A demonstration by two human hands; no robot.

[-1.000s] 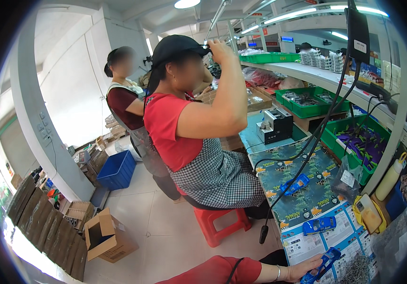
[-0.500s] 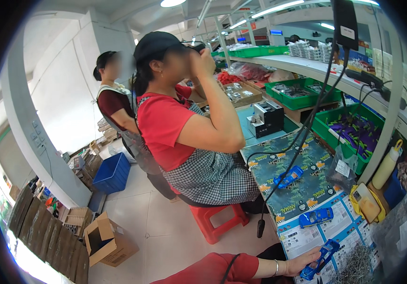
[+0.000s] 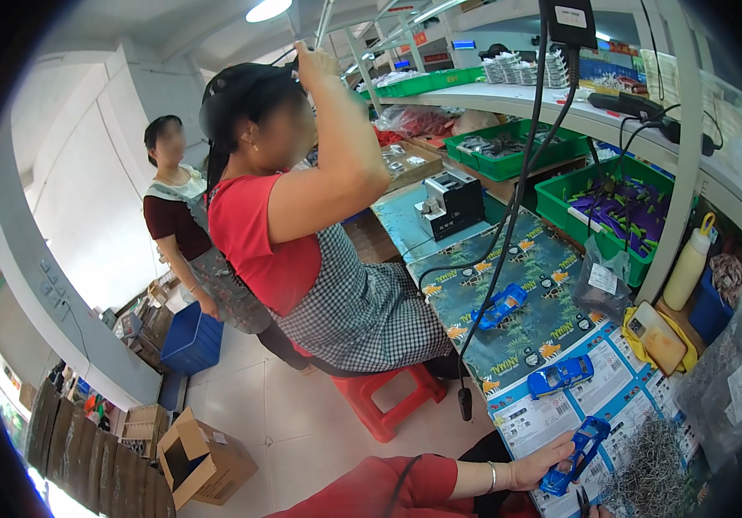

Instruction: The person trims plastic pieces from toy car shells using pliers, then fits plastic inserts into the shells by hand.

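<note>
My left hand [image 3: 543, 464] is closed around the end of a blue toy car shell [image 3: 588, 443], holding it tilted over the printed sheet at the table's near edge. A sliver of my right hand [image 3: 598, 512] shows at the lower edge, beside a dark, slim pointed tool [image 3: 582, 498] it seems to grip; most of that hand is cut off. The tool's tip is close to the shell's lower end. Beyond my left hand lies a blue toy car [image 3: 561, 376], and farther off another blue toy car [image 3: 502, 306]. A tangled heap of thin metal pieces [image 3: 654, 466] lies to the right.
A co-worker in a red shirt [image 3: 246, 216] sits on a red stool [image 3: 379, 404] at left; another person stands behind. Black cables [image 3: 509, 216] hang over the table. Green bins [image 3: 552, 203], a bottle [image 3: 688, 268], a phone on yellow cloth [image 3: 657, 338] and plastic bags line the right.
The view has shifted, with the scene sliding left. The pointed tool and a bit of my right hand have come further into view. The co-worker's raised hand has moved up to the cap.
</note>
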